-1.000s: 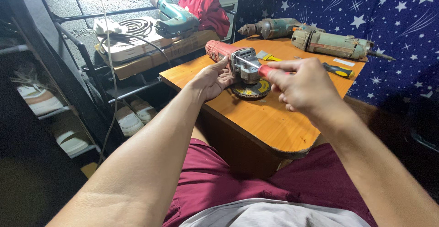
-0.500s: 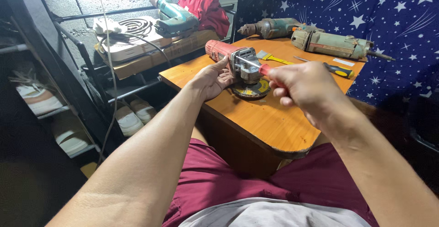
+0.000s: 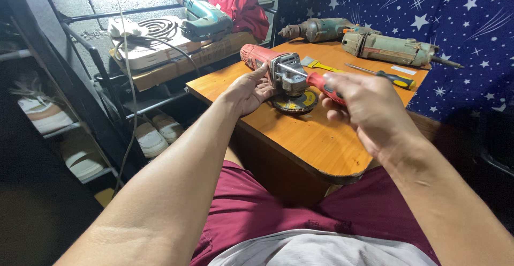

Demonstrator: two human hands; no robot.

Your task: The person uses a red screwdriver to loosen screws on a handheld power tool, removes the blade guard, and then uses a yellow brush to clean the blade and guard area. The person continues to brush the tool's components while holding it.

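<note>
A red angle grinder (image 3: 270, 62) with a grey metal head lies on the orange wooden table (image 3: 305, 137), its disc (image 3: 293, 103) flat on the top. My left hand (image 3: 249, 89) grips the grinder's body from the near side. My right hand (image 3: 364, 110) holds a red-and-black-handled screwdriver (image 3: 316, 83), whose metal shaft points left at the grinder's head and touches it.
On the table's far side lie two old green-grey drills (image 3: 393, 49), a yellow-and-black screwdriver (image 3: 383, 76) and a yellow tool (image 3: 321, 65). A teal drill (image 3: 206, 17), coiled cable and red cloth (image 3: 241, 1) sit on a shelf to the left. Shoes (image 3: 152, 135) are below.
My right hand has drawn back toward me and slightly right along the screwdriver. The left hand and the grinder have stayed put.
</note>
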